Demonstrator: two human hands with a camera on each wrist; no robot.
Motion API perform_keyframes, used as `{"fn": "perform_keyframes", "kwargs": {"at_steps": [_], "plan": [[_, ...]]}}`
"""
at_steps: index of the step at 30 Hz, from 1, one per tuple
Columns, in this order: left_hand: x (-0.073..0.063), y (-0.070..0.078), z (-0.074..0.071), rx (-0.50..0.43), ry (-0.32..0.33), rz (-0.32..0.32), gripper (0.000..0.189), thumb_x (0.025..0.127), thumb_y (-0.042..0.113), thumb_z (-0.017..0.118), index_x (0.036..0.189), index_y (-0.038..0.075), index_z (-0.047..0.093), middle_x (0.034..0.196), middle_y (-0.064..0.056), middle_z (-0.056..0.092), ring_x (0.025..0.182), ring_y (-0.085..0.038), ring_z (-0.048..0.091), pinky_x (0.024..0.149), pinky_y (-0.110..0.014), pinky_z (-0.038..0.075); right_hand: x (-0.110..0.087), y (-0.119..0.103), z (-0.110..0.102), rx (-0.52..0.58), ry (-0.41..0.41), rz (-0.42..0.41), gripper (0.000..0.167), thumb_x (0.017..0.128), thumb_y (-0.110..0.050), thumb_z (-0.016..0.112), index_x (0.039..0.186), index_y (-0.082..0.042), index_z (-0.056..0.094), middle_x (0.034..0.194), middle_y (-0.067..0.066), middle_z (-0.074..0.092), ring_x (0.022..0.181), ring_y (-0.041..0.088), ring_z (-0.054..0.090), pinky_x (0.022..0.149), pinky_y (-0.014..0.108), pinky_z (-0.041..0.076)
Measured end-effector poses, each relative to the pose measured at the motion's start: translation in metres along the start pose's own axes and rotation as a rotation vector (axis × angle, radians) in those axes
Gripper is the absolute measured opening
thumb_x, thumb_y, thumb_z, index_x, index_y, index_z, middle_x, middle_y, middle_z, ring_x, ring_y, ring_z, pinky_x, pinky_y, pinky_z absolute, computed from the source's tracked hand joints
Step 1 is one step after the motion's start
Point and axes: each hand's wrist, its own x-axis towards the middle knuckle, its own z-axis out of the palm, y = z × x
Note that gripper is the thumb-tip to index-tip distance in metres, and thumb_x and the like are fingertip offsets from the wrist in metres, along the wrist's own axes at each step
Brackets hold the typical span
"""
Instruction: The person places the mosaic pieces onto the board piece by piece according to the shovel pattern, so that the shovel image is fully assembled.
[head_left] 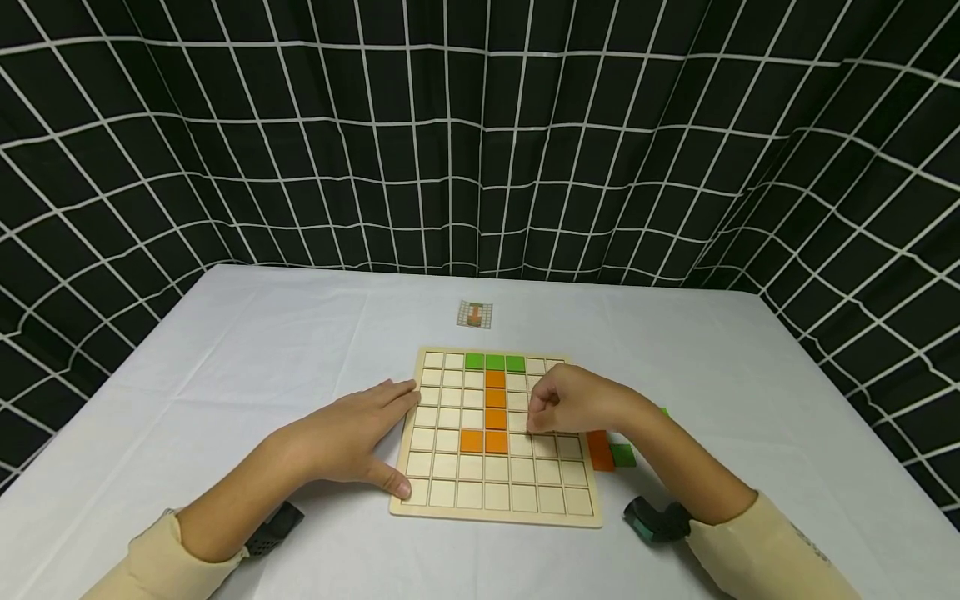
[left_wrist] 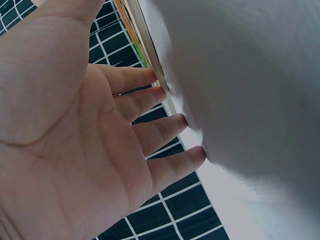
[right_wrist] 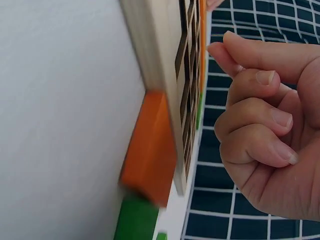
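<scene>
A pale wooden grid board [head_left: 470, 493] lies flat on the table. Three green tiles [head_left: 495, 362] fill cells along its far row, and below the middle one runs a column of orange tiles [head_left: 495, 398]. One more orange tile [head_left: 472, 441] sits left of the column's near end. My left hand [head_left: 337, 442] rests at the board's left side, fingers extended, thumb at the near left corner. Over the right half of the board is my right hand [head_left: 581, 400], its fingers curled; in the right wrist view thumb and index [right_wrist: 215, 47] come together with no tile showing between them.
Loose orange pieces [head_left: 600, 451] and a green piece [head_left: 623, 455] lie against the board's right edge, partly under the right forearm. A small pattern card [head_left: 475, 314] lies beyond the board on the white tablecloth [head_left: 300, 333]. A black gridded curtain [head_left: 480, 150] surrounds the table.
</scene>
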Motion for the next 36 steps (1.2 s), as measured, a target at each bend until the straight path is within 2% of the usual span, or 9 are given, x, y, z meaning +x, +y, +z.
{"fn": "perform_keyframes", "kwargs": {"at_steps": [5,10,13,16,19,23,26,36], "plan": [[0.0,0.0,-0.001,-0.011,-0.003,0.002,0.121,0.068,0.073,0.075,0.156,0.002,0.032,0.162,-0.015,0.025,0.147,-0.04,0.023,0.116,-0.055,0.025,-0.013,0.011,-0.008,-0.009,-0.005,0.01,0.013,0.087,-0.006,0.075,0.075,-0.009,0.073,0.061,-0.004,0.051,0.059,0.013,0.043,0.052,0.025,0.032],[0.0,0.0,-0.002,-0.008,-0.005,-0.001,0.122,0.067,0.073,0.074,0.156,0.001,0.031,0.162,-0.016,0.025,0.147,-0.04,0.023,0.116,-0.055,0.025,-0.03,0.023,-0.019,-0.01,-0.03,0.067,0.011,0.087,-0.009,0.076,0.076,-0.011,0.072,0.06,-0.004,0.05,0.051,0.012,0.039,0.046,0.024,0.03],[-0.001,0.0,-0.002,-0.005,-0.003,-0.004,0.122,0.067,0.073,0.074,0.156,0.001,0.032,0.162,-0.016,0.025,0.147,-0.04,0.023,0.116,-0.055,0.026,-0.037,0.029,-0.027,-0.019,-0.044,0.088,0.011,0.085,-0.009,0.077,0.076,-0.011,0.071,0.059,-0.002,0.051,0.048,0.013,0.04,0.045,0.025,0.034],[-0.001,0.0,-0.002,-0.007,-0.003,-0.005,0.122,0.067,0.073,0.074,0.156,0.001,0.032,0.162,-0.016,0.025,0.147,-0.041,0.023,0.116,-0.056,0.026,-0.041,0.035,-0.033,-0.031,-0.046,0.093,0.012,0.082,-0.008,0.08,0.078,-0.009,0.069,0.063,0.0,0.057,0.052,0.016,0.048,0.049,0.029,0.044],[-0.001,0.0,-0.001,-0.012,-0.003,-0.005,0.122,0.067,0.073,0.074,0.156,0.001,0.032,0.163,-0.016,0.025,0.147,-0.04,0.023,0.116,-0.055,0.026,-0.043,0.038,-0.035,-0.092,-0.034,0.128,0.017,0.078,-0.009,0.083,0.08,-0.011,0.067,0.068,0.002,0.058,0.058,0.018,0.053,0.055,0.032,0.047],[-0.001,0.0,0.0,-0.011,0.0,-0.002,0.122,0.067,0.073,0.074,0.156,0.0,0.032,0.162,-0.016,0.025,0.147,-0.04,0.023,0.116,-0.055,0.026,-0.045,0.038,-0.034,-0.202,-0.025,0.175,0.023,0.072,-0.01,0.086,0.08,-0.013,0.064,0.073,0.003,0.056,0.064,0.019,0.052,0.058,0.033,0.042],[-0.001,0.0,0.0,-0.007,0.001,-0.001,0.122,0.067,0.073,0.074,0.156,0.001,0.032,0.162,-0.016,0.025,0.147,-0.04,0.024,0.116,-0.055,0.026,-0.046,0.037,-0.033,-0.225,-0.036,0.159,0.025,0.071,-0.009,0.085,0.079,-0.012,0.062,0.074,0.002,0.055,0.065,0.018,0.05,0.058,0.032,0.04],[0.0,0.001,0.0,-0.007,0.003,0.001,0.121,0.067,0.072,0.076,0.155,0.0,0.032,0.162,-0.017,0.025,0.147,-0.041,0.024,0.116,-0.056,0.025,-0.045,0.042,-0.033,-0.159,-0.07,0.115,0.026,0.072,-0.006,0.085,0.079,-0.009,0.061,0.07,0.001,0.055,0.063,0.017,0.049,0.058,0.031,0.038]]}}
